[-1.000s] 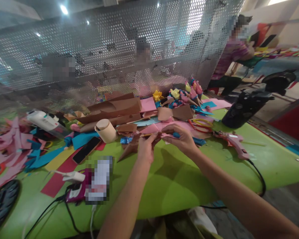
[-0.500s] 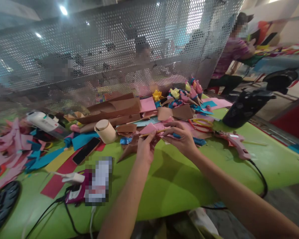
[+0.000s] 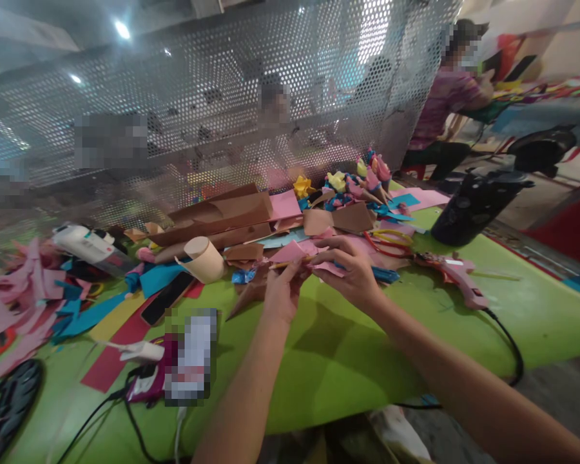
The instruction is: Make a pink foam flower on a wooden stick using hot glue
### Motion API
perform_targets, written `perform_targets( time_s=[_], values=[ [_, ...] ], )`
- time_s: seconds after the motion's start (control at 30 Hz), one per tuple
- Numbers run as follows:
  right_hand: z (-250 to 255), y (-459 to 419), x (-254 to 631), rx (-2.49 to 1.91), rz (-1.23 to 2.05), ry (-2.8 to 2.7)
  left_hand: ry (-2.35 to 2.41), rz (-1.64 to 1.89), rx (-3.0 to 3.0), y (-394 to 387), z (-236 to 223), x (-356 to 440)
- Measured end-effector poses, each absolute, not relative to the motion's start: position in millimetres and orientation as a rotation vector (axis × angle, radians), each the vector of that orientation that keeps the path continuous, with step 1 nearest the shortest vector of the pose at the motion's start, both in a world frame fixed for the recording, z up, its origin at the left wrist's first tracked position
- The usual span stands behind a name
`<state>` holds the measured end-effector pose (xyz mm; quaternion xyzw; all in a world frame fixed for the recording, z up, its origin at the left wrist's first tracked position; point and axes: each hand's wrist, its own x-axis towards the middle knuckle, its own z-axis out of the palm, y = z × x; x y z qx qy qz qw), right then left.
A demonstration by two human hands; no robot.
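Above the green table, my left hand [image 3: 284,293] is closed on a thin yellowish stick [image 3: 284,263], pencil-like, pinched between thumb and fingers. Close on its right, my right hand [image 3: 352,274] has its fingers bent around a piece of pink paper [image 3: 332,267] by the stick's far end; the fingertips are partly hidden. Whether the paper is wound on the stick I cannot tell. Under my left hand lies a brown paper cone [image 3: 249,293], with crinkled blue foil-like wrapping [image 3: 244,276] beside it. Behind my hands are pink paper sheets [image 3: 292,250].
A pink glue gun [image 3: 457,274] with a cord, scissors [image 3: 391,240] and a dark tumbler [image 3: 478,209] are right. Leftward stand a beige paper roll [image 3: 203,261], phone [image 3: 167,298], power strip [image 3: 149,380] and paper strips [image 3: 22,283]. Perforated metal partition [image 3: 222,96] behind; a person [image 3: 447,103] sits beyond.
My right fingers have shifted slightly along the stick, and pink paper now shows beneath them. The beige roll's loose edge has spread a little. My left hand stays nearly still.
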<state>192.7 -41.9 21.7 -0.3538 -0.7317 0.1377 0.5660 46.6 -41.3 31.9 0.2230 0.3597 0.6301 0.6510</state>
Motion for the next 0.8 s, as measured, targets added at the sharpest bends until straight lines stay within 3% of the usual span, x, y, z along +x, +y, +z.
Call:
perform_targets(
  time_s=[0.4, 0.8],
  values=[
    [25.1, -43.8, 190.0, -0.81, 0.393, -1.593, 0.804, 1.413, 0.491, -37.9, 27.6, 42.5],
    [6.0, -34.7, 183.5, -0.936, 0.99, -1.353, 0.752, 1.454, 0.526, -40.5, 28.9, 46.3]
  ],
)
